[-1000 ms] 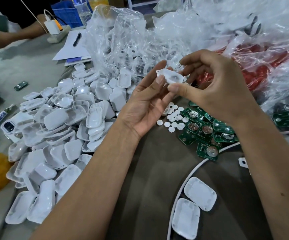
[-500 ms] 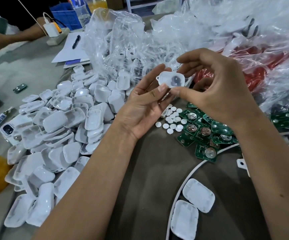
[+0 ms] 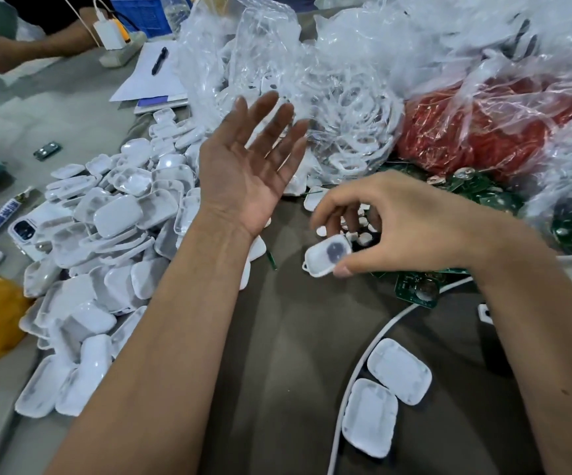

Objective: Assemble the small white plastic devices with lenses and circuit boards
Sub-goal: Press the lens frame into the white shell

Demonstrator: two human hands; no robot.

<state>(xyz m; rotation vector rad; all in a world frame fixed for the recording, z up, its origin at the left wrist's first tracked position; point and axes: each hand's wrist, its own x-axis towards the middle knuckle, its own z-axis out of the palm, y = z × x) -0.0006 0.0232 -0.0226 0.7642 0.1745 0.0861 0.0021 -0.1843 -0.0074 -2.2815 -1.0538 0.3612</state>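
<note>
White plastic shell point(image 3: 327, 256), lens fitted: pinched in right hand point(image 3: 411, 224) above circuit boards point(image 3: 416, 292), presumably seeking one; left hand point(image 3: 250, 169) spread, empty.

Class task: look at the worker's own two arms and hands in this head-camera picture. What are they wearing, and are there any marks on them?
Both forearms are bare: no sleeves, gloves, watch, rings or wristbands show. The left hand has dark grey smudges across its palm and fingers, like grime from handling parts. The right hand shows no such smudges from this side. A small dark spot sits on the right forearm.
</note>
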